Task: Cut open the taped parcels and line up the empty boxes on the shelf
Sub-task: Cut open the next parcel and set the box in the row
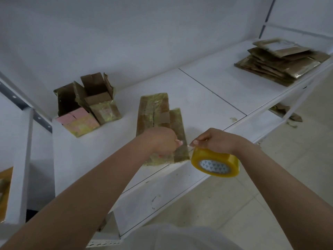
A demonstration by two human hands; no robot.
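A flat brown cardboard parcel (158,112) covered in shiny tape lies on the white shelf (207,91) in front of me. My left hand (162,141) rests on its near end with the fingers curled down, pinching at the tape edge. My right hand (214,139) grips a yellowish roll of clear packing tape (215,162) just right of the parcel, over the shelf's front edge. A thin strip of tape seems to run between the two hands. Two opened boxes (86,103) with flaps up stand at the left of the shelf.
A pile of flattened taped cardboard (281,60) lies at the far right of the shelf. Cardboard scraps (286,112) lie on the lower level there. A white upright post (19,159) stands at my left. Tiled floor (270,195) spreads to the right.
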